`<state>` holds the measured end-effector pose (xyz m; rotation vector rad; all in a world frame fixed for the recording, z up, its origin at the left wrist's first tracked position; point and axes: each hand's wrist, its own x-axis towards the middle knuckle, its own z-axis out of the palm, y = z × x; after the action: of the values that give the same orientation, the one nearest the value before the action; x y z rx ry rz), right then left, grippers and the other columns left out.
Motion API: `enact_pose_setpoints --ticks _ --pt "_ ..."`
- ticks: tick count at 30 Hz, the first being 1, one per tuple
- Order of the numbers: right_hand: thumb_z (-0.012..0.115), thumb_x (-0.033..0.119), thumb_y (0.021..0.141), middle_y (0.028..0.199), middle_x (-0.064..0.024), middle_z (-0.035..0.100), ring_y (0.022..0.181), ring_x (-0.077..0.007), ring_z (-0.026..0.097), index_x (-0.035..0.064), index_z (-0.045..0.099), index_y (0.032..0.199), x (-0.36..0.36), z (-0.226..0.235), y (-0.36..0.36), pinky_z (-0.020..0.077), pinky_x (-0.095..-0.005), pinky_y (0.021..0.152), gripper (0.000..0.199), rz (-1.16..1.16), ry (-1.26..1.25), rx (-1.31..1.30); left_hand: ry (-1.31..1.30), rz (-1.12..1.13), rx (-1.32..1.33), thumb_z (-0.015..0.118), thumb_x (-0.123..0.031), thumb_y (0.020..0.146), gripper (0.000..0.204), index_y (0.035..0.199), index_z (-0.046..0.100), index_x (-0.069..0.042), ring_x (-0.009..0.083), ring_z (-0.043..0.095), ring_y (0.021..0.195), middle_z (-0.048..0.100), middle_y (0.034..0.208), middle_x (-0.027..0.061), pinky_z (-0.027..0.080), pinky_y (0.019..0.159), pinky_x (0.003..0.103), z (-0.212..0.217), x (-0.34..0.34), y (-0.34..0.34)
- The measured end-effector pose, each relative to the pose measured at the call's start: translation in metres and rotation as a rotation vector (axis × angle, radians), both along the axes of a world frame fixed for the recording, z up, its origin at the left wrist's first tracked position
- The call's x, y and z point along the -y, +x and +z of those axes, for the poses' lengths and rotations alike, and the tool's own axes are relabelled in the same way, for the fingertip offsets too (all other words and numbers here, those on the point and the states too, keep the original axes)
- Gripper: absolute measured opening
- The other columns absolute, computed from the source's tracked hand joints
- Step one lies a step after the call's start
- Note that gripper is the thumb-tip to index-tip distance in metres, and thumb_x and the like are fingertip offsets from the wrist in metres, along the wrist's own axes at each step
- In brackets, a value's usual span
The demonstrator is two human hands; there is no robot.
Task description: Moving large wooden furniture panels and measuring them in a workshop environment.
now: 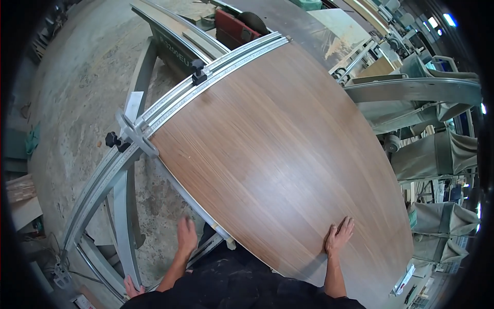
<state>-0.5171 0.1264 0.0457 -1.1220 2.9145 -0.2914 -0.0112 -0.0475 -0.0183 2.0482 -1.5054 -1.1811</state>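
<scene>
A large wood-grain panel (278, 149) lies flat in front of me on a panel saw's sliding table. My right hand (339, 236) rests flat on its top near the right part of the near side, fingers extended. My left hand (187, 235) hangs in the air left of the panel's near edge, holding nothing, fingers stretched out. The panel's far left edge lies along an aluminium fence rail (170, 103) with a printed scale. On that rail sits a black clamp stop (198, 72). A grey metal bracket (138, 135) stands by the panel's left corner.
Another person's hand (134, 287) shows at the lower left by the frame. A red guard (234, 28) with a dark round blade (252, 23) stands beyond the rail. Grey dust bags (437, 154) hang at right. A metal support frame (123, 216) stands on the concrete floor (77, 113).
</scene>
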Motion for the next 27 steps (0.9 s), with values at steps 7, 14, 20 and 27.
enact_pose_setpoints --ticks 7,14,20,27 --pt "0.055 0.037 0.092 0.158 -0.0243 0.024 0.147 -0.0424 0.018 0.0008 0.034 0.149 -0.004 0.009 -0.001 0.0114 -0.0603 0.117 0.071 0.047 -0.029 0.037 0.471 -0.141 0.316 0.03 -0.061 0.096 0.076 0.108 0.07 0.003 0.0461 0.059 0.112 0.064 0.112 0.0312 0.045 0.098 0.051 -0.001 -0.068 -0.012" --pt "0.057 0.007 0.084 0.136 -0.0214 0.056 0.128 -0.0319 0.053 0.0015 0.055 0.134 -0.022 0.043 0.115 0.041 -0.0421 0.107 0.05 0.579 -0.489 0.512 0.263 -0.061 0.393 0.032 -0.058 0.095 0.072 0.104 0.072 0.002 0.0464 0.06 0.11 0.065 0.11 0.031 0.042 0.1 0.05 0.018 -0.086 -0.009" --pt "0.074 0.019 0.084 0.117 -0.0157 0.068 0.114 -0.0286 0.064 0.004 0.068 0.113 -0.102 -0.036 0.272 0.0494 -0.0369 0.097 0.034 1.123 -0.024 1.181 0.239 -0.09 0.386 0.033 -0.056 0.095 0.068 0.101 0.073 0.0 0.0438 0.061 0.108 0.066 0.107 0.0284 0.045 0.097 0.049 0.004 -0.116 -0.017" --pt "0.047 0.032 0.098 0.099 -0.0199 0.069 0.099 -0.0364 0.064 -0.0004 0.066 0.09 -0.058 -0.348 0.239 0.0482 -0.0458 0.086 0.039 0.907 0.192 0.256 -0.266 -0.002 0.459 0.063 -0.026 0.089 0.022 0.092 0.071 -0.006 0.0379 0.063 0.086 0.067 0.086 0.0146 0.049 0.073 0.044 0.004 -0.184 0.05"
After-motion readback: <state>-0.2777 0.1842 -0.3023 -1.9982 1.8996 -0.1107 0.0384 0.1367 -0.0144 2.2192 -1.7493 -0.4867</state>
